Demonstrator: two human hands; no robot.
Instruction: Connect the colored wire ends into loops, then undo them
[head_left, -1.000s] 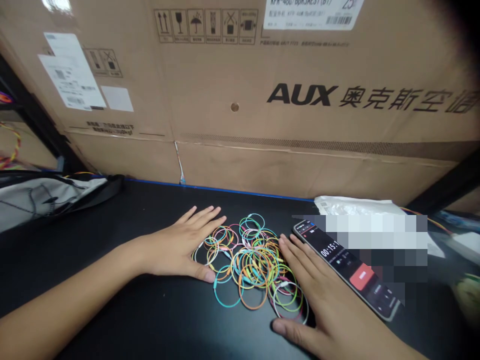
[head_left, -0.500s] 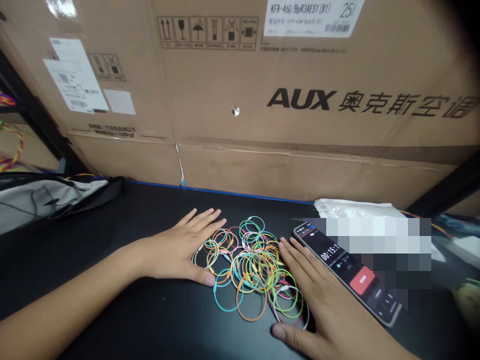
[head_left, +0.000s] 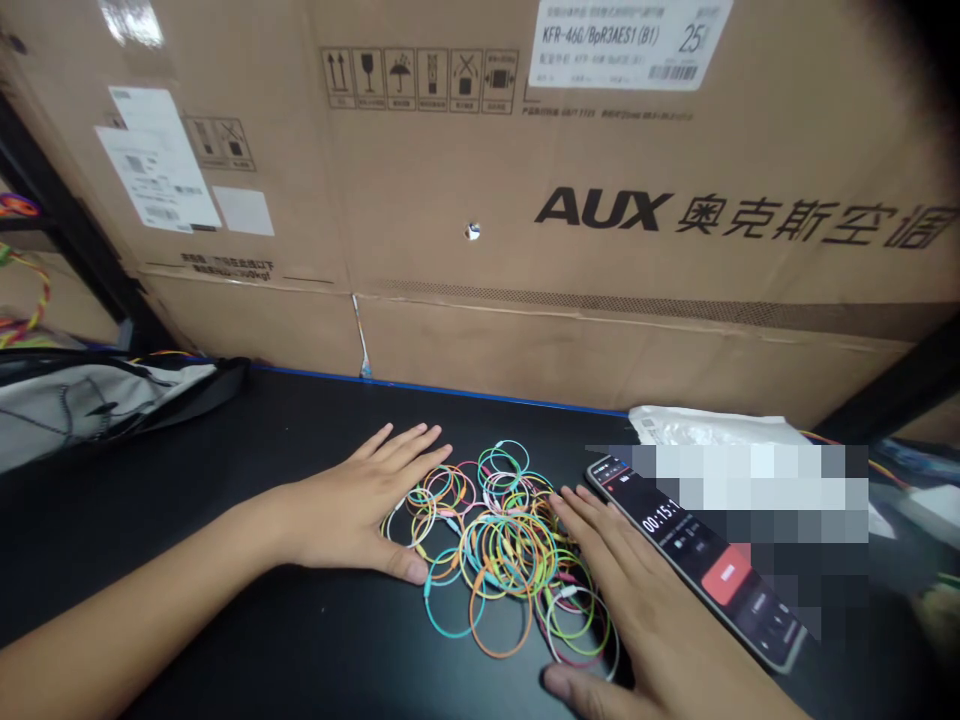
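A loose heap of thin coloured rings (head_left: pixel 501 545), orange, green, teal, pink and yellow, lies on the black table (head_left: pixel 285 640). My left hand (head_left: pixel 360 505) lies flat on the table at the heap's left edge, fingers stretched out and touching the nearest rings. My right hand (head_left: pixel 645 620) rests flat at the heap's right edge, fingers extended over some rings, thumb near the front. Neither hand holds anything.
A phone (head_left: pixel 694 560) showing a running timer lies right of my right hand. A large cardboard box (head_left: pixel 525 220) marked AUX stands along the table's back. A grey bag (head_left: pixel 97 400) lies at the left, a white plastic bag (head_left: pixel 705 425) behind the phone.
Both hands stay flat beside the heap. The heap looks pressed slightly closer together, and the view has tilted a little.
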